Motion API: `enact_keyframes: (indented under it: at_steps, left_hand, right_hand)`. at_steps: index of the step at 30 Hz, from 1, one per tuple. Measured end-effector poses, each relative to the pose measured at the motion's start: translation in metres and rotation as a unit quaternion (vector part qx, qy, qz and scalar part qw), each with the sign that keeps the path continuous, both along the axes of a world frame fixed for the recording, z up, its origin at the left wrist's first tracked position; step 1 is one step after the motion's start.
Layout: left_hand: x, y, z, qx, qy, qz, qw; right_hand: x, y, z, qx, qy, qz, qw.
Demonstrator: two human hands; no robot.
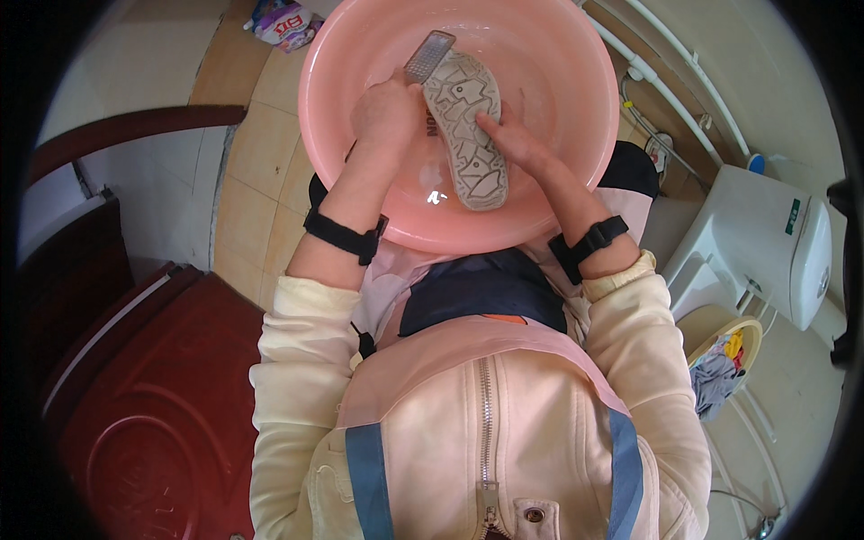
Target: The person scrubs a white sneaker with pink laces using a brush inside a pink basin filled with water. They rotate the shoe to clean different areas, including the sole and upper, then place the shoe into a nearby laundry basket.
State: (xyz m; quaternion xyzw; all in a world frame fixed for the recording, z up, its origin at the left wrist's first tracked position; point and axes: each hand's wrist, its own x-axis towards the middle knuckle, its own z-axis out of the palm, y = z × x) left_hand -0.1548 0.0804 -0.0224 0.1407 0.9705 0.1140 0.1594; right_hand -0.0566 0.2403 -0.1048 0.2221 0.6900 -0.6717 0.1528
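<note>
A pale shoe (472, 135) lies sole up over a pink plastic basin (317, 121), its patterned outsole facing me. My right hand (516, 138) holds its right edge, the thumb on the sole and the other fingers hidden beneath. In my left hand (388, 111) is what looks like a scrubbing brush (430, 57), its grey textured rectangular head against the upper left end of the shoe. A dark narrow piece, perhaps its handle, shows below that hand. The basin's inside looks wet and bears dark lettering, partly hidden by the shoe.
Beyond the basin at upper left lies a printed plastic pouch (287, 25) on the tiled floor. At right stand a white toilet (763, 236) and a yellowish bucket (752, 331) with cloths. White pipes (661, 88) run along the right wall. A red door panel (162, 405) is at lower left.
</note>
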Motion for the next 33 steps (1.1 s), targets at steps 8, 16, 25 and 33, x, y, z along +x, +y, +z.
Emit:
enact_keyframes:
  at_steps: [8,16,25,33]
  left_hand:
    - [0.029,-0.031,-0.026,0.105,0.008,-0.029,0.994]
    - [0.062,-0.032,-0.005,0.141,-0.034,-0.040,0.989]
    - [0.059,-0.033,0.010,0.094,-0.065,0.009,0.993]
    - [0.084,-0.041,-0.003,0.094,-0.069,0.023,0.993]
  right_hand:
    - [0.000,-0.002,0.001,-0.017,0.003,-0.013,1.000]
    - [0.000,0.001,-0.005,-0.016,-0.022,-0.020,0.999]
    - [0.001,0.002,-0.002,-0.035,-0.018,-0.004,0.999]
    - [0.001,-0.003,0.001,-0.071,0.003,-0.020,0.997]
